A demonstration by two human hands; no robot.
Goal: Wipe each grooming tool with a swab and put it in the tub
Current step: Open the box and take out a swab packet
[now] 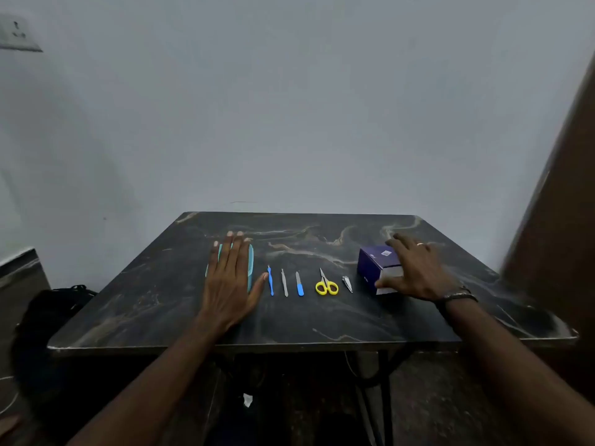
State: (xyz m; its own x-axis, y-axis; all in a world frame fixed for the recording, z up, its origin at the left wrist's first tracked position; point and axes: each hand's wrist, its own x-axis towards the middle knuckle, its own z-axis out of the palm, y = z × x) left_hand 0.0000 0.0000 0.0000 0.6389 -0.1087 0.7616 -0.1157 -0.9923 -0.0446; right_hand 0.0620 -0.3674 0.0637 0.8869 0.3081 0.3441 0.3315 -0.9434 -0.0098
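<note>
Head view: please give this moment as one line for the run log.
left hand flat on teal tub | right hand on purple box | five tools in row, untouched
</note>
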